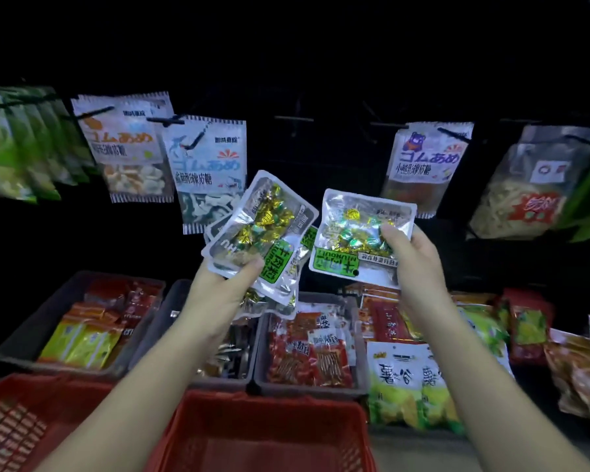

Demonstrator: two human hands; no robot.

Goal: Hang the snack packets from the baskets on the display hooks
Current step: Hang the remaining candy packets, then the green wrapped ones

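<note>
In the centre of the frame my left hand (225, 287) grips a fanned bunch of silver candy packets (259, 229), with the thumb on the front one. Just to the right of it, my right hand (413, 264) pinches a single silver packet (355, 229), its green label at the lower edge. Behind them, gummy packets (208, 165) hang on black hooks (166, 120). Lower in the frame I see grey trays (258, 356) with snacks, and a red basket (266, 398) at the bottom edge.

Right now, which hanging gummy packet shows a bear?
The rightmost gummy packet, above the right hand, with a purple bear at its top corner. The orange packet and shark packet hang left.
</note>
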